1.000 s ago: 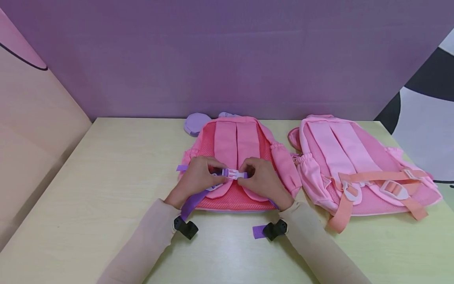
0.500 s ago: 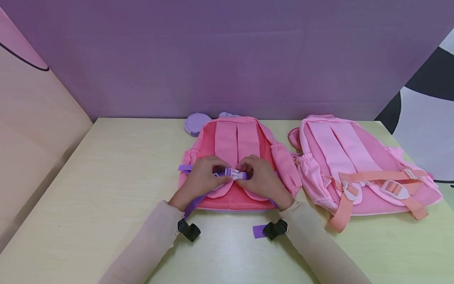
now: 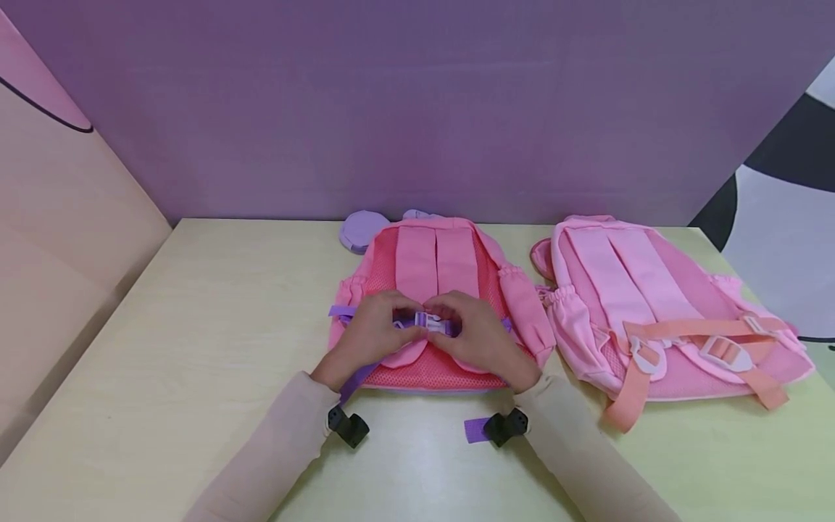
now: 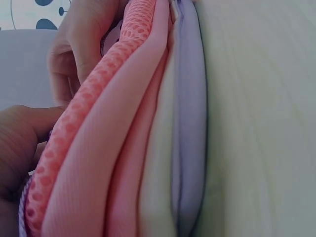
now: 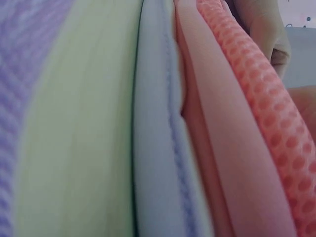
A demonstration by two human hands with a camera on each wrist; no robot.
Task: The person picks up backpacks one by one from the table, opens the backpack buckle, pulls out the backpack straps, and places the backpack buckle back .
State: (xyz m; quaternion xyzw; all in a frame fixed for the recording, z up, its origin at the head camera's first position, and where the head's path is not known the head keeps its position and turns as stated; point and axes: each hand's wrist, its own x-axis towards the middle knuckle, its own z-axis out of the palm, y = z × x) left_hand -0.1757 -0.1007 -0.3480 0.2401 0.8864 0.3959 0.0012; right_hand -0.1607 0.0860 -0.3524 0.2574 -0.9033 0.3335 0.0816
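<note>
Buckle (image 3: 432,322), just 6 o'clock of ctr on the red-mesh bag (image 3: 458,255), is pinched by fingers of L hand (image 3: 369,328) at 9 o'clock & R hand (image 3: 481,330) at 3 o'clock; ends s/b kept level.

Left hand (image 3: 374,326) and right hand (image 3: 479,330) close together, fingers (image 3: 393,298) curled, both forearms (image 3: 264,453) slanting inward

Pink bkpk (image 3: 450,268), coral dotted mesh (image 3: 430,376), purple strap (image 3: 357,378), wht buckle (image 3: 432,322); lt-pink 2nd bkpk (image 3: 646,286)
</note>
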